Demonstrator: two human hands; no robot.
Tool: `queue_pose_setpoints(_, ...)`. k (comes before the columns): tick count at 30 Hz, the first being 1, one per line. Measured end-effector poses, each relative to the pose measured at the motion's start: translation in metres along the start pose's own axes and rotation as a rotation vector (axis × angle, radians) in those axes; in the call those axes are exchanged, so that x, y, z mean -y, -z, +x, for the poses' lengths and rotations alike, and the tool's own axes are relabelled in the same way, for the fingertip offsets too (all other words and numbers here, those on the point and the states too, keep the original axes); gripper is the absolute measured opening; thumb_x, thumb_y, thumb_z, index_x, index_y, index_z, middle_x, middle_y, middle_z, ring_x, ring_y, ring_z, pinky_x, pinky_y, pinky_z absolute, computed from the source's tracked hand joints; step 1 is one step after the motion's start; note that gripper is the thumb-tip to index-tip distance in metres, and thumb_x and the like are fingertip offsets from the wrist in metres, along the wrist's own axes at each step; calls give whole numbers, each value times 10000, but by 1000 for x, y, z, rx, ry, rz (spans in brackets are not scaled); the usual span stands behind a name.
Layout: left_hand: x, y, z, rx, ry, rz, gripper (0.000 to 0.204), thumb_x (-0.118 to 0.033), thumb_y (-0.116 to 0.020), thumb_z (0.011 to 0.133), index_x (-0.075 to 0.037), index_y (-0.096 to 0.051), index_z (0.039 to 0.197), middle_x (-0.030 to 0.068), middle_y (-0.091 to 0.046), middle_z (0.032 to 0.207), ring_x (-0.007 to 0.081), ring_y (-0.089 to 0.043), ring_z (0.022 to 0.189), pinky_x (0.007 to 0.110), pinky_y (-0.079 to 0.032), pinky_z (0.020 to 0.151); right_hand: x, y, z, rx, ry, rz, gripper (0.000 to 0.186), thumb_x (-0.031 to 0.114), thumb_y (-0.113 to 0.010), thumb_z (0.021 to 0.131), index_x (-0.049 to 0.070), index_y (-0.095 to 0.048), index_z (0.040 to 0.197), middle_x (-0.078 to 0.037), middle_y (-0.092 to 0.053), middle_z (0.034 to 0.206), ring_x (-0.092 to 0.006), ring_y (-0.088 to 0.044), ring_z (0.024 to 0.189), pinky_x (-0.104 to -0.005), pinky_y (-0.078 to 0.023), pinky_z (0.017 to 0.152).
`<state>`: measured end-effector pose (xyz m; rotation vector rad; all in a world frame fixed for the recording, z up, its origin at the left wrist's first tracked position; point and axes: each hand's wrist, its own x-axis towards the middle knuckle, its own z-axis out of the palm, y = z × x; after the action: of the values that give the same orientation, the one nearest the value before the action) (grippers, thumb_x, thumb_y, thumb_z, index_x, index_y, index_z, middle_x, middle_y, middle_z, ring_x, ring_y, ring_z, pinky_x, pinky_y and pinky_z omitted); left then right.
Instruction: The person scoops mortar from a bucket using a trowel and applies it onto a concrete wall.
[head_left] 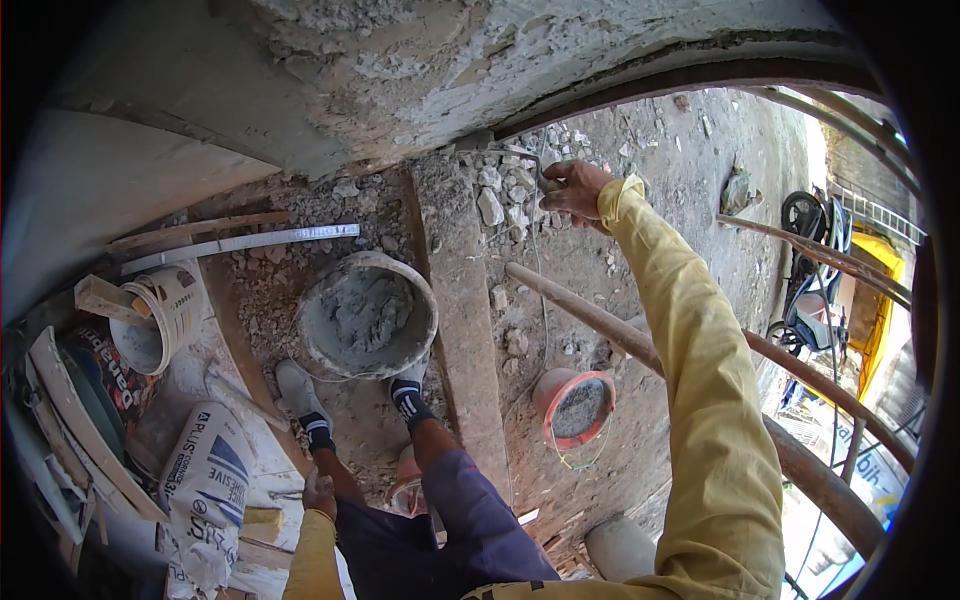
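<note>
My right arm, in a yellow sleeve, reaches forward to the base of the rough wall (400,90). My right hand (577,190) is closed around the handle of what looks like a trowel (517,153), its thin metal part seen nearly edge-on beside the wall. Broken rubble (490,207) lies just below that hand. Low beside my leg hangs my left hand (320,495), small and foreshortened, with its fingers mostly hidden. A round tub (428,296) of wet grey mortar (365,310) stands at my feet, away from both hands.
Wooden poles (590,318) slant across the right side. A red bucket (543,395) of grey material stands below them. At left are a white bucket (185,310), a printed sack (208,470) and boards. A concrete ledge (460,300) runs beside the tub; a motorcycle (808,270) is farther right.
</note>
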<state>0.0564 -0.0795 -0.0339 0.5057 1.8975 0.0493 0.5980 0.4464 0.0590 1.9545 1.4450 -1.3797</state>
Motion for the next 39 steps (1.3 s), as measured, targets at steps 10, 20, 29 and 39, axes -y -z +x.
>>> queue_pose_setpoints(10,-14,-3,-21,70,36,-222,621,-262,-635,878,30,-404,1375,39,-614,919,130,-549,799,283,-462,765,20,33,-32,50,23,44,481,217,-656,836,10,-516,1247,-58,-555,652,-156,-566,515,-314,-471,447)
queue_pose_setpoints(20,-31,0,-46,13,-114,-18,595,-357,-616,888,41,-482,1310,26,-615,867,108,-531,758,261,-448,719,27,53,-65,22,-79,104,414,232,-662,842,33,-556,1190,-57,-550,655,-147,-543,526,-317,-455,444)
queue_pose_setpoints(29,-18,5,-42,1,-117,-13,510,-311,-579,901,39,-525,1267,36,-618,851,104,-525,726,266,-442,678,26,39,-126,-77,-94,136,487,217,-641,832,7,-481,1241,-60,-548,708,-143,-564,523,-302,-496,463)
queue_pose_setpoints(39,-10,-4,-35,25,-81,59,445,-268,-550,910,36,-551,1235,163,-646,1080,227,-622,971,326,-470,880,-15,-84,-2,-162,94,-697,365,339,-444,933,21,-595,1029,-158,-609,1020,-399,-615,939,-461,-502,834)
